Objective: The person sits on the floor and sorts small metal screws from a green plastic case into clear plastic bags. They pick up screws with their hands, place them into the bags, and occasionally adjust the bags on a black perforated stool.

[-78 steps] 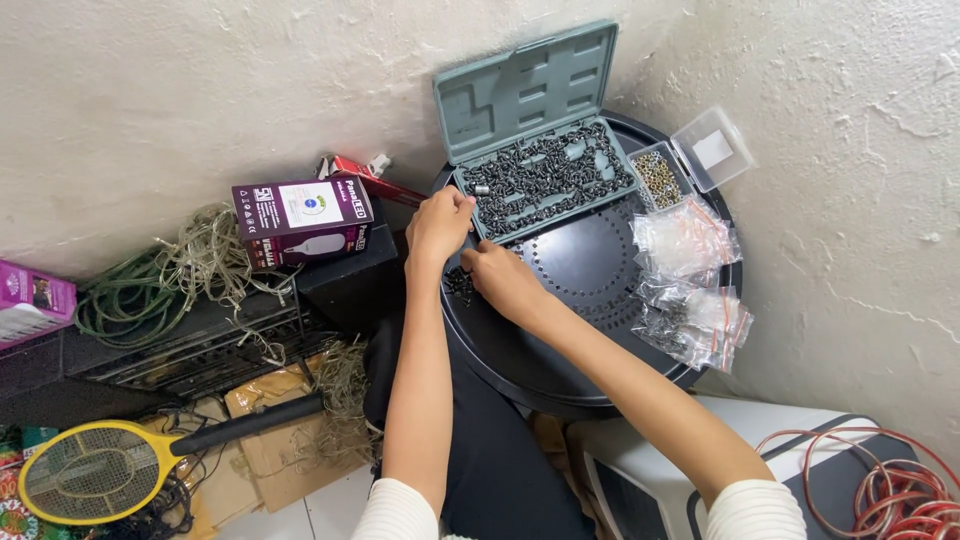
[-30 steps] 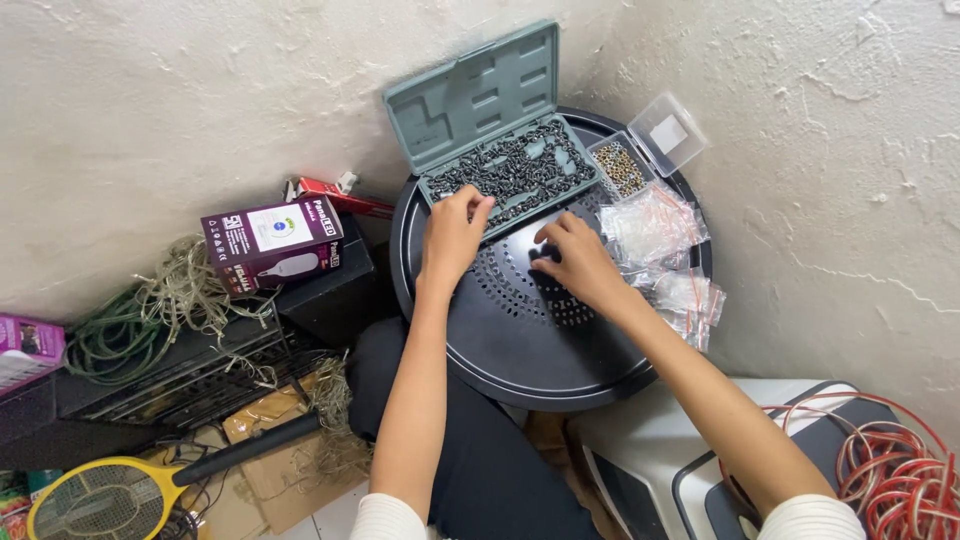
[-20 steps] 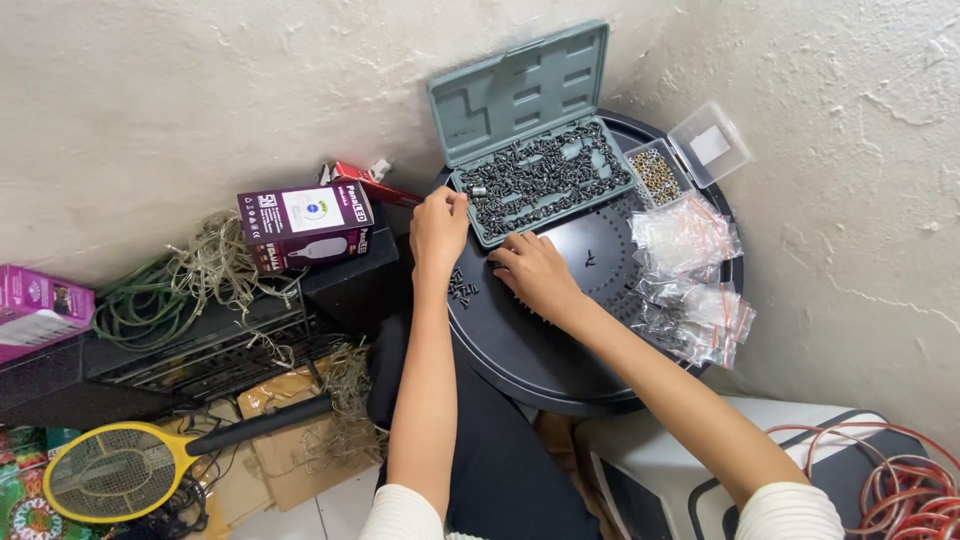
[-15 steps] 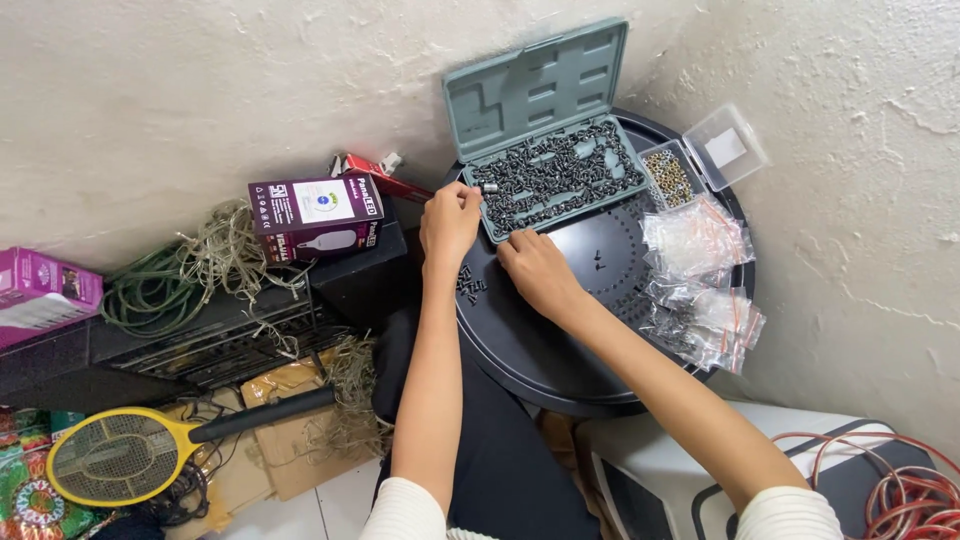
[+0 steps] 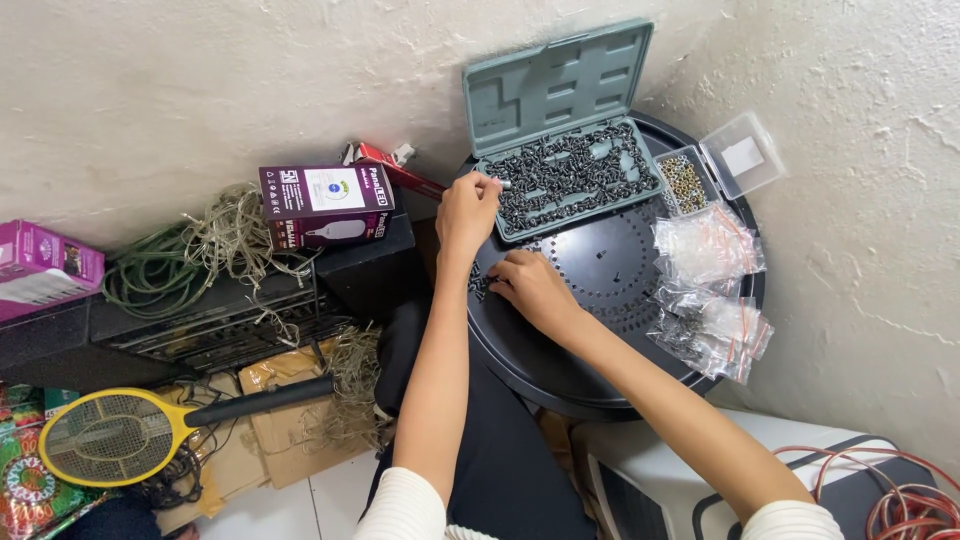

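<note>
- Left hand (image 5: pixel 466 212) is up at the case's (image 5: pixel 570 178) left edge, fingers pinched on one small screw (image 5: pixel 503 184), held just over the heap.
- Right hand (image 5: pixel 528 284) lies curled on the round black tabletop (image 5: pixel 610 300) at about 7 o'clock, fingertips on a small loose pile of screws (image 5: pixel 478 284). I can't tell if it actually grips any.
- Case sits at 12 o'clock, lid up against the wall, tray packed with dark screws (image 5: pixel 575 175).
- I read it as sorting screws between loose pile and case: the case holds nearly all of them, only a handful remain by the right hand.
- Small clear box (image 5: pixel 690 180) of brass-coloured bits sits open at 2 o'clock, just beside the case.
- Clear bags (image 5: pixel 712 290) at 3 to 4 o'clock, apparently closed and untouched.
- Rest of the tabletop centre is bare perforated plate.
</note>
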